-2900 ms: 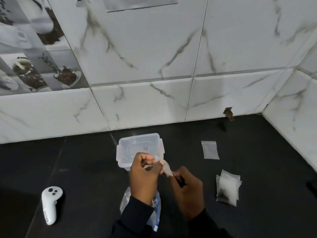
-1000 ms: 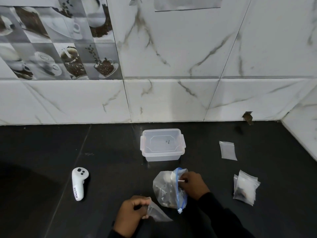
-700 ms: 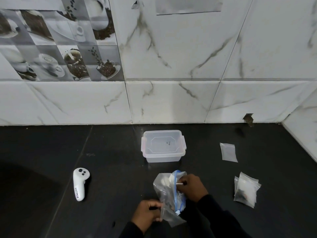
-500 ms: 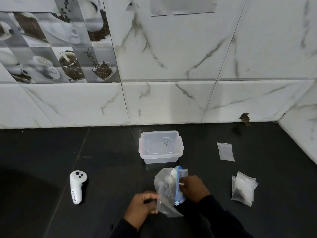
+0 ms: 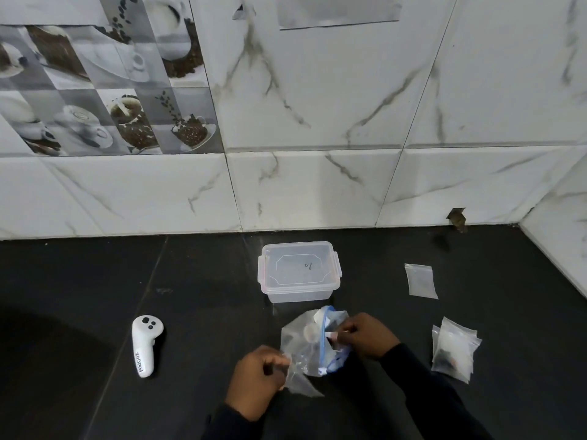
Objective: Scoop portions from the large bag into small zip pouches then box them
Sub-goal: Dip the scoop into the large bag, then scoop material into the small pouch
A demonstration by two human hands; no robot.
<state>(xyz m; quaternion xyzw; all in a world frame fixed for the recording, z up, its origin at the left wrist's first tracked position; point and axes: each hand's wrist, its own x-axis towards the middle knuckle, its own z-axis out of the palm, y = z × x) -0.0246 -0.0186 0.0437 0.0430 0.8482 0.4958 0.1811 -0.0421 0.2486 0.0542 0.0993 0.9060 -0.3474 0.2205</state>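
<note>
On the black table (image 5: 190, 312), before the lidded box (image 5: 300, 271), the limp large zip bag (image 5: 301, 352) sags round my right hand (image 5: 365, 336), curled on the white scoop (image 5: 308, 331), while my left hand (image 5: 259, 379) pinches a flimsy small pouch (image 5: 301, 387), which I'd grip at its rim.

A white plastic handheld controller (image 5: 146, 349) is laid flat on the black countertop (image 5: 79, 281), which is backed by white marble-patterned wall tiles (image 5: 317, 106) and coffee-print tiles (image 5: 95, 90).
</note>
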